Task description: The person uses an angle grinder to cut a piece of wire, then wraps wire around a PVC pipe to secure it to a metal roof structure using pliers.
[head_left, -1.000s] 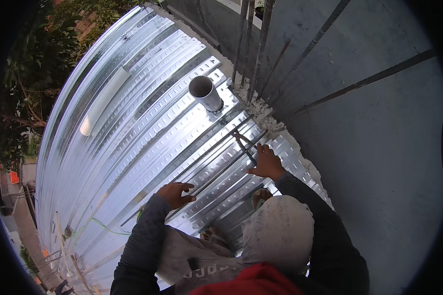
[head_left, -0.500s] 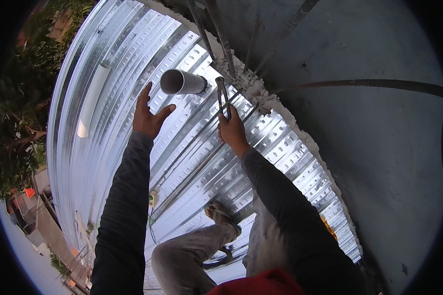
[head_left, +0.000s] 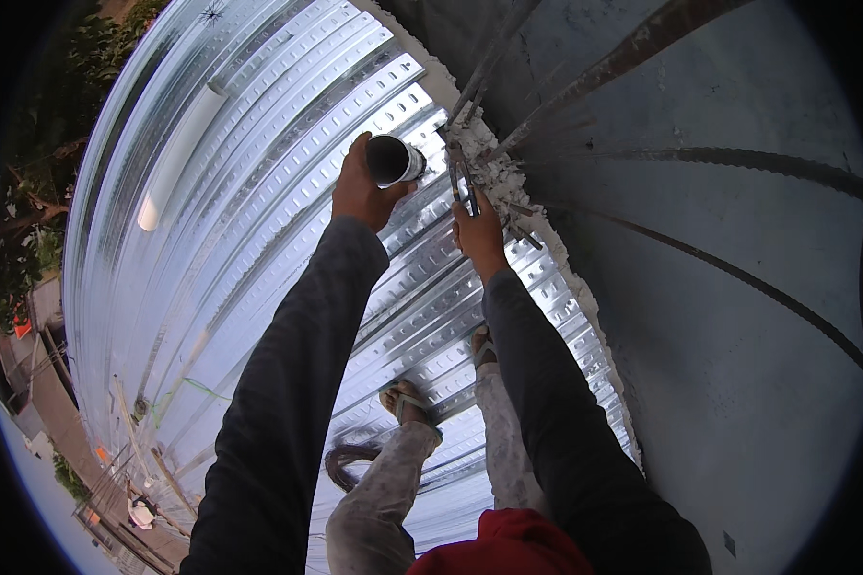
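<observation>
My left hand (head_left: 362, 195) is wrapped round the upper end of an upright pale pipe (head_left: 416, 164), its dark open mouth facing up. The pipe stands on the ribbed metal decking (head_left: 249, 220) close to the broken concrete edge (head_left: 501, 180). To the right of it, my right hand (head_left: 479, 238) is closed round the handles of a pair of pincers (head_left: 459, 182). The pincers' head points away from me, next to the rubble and the base of the steel bars. Whether the jaws touch anything there, I cannot tell.
A loose white pipe (head_left: 182, 158) lies on the decking at the left. Ribbed steel bars (head_left: 791, 171) jut from the concrete edge across the grey wall (head_left: 719, 402). A dark wire coil (head_left: 347, 465) lies by my sandalled foot (head_left: 408, 401). Trees show beyond the decking's left edge.
My left hand, open beside the upright pipe before, has closed on it. My right hand with the pincers has come nearer the concrete edge. The view has shifted, and my feet have moved.
</observation>
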The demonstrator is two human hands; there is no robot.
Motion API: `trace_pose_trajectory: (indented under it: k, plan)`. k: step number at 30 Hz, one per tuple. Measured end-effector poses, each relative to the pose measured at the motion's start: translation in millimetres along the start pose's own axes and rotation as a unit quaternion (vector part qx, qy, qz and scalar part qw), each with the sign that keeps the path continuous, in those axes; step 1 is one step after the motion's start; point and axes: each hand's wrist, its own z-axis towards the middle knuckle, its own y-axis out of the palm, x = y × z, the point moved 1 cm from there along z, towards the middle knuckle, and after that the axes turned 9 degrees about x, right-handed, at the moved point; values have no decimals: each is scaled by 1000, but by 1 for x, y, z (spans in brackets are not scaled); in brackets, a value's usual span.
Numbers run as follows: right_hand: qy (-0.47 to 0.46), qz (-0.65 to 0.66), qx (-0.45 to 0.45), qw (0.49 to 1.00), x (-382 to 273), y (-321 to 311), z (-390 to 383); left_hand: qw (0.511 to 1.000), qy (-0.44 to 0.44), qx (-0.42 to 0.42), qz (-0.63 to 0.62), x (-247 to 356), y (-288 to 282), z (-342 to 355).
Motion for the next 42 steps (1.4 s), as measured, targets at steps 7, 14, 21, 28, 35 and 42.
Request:
trace_pose_trajectory:
  k: [7,14,21,28,35,42]
  plan:
    - [102,-106,-103,984,1,-87,-193,997,-78,19,-22,-4,-16,-23]
    - [-32,-415,-122,901,-6,-219,-296,989,-101,74,-81,20,-26,-27]
    - [2,-540,-106,835,-32,-242,-317,881,-367,-291,60,-54,-142,-356]
    - [53,-658,-98,745,-43,-262,-331,742,-594,-246,-190,78,-337,-587]
    - [-19,-634,-65,770,-81,-255,-418,768,-482,-394,149,212,-371,-517]
    - [-74,-678,-80,727,-162,-151,-489,865,-354,-352,49,143,-428,-552]
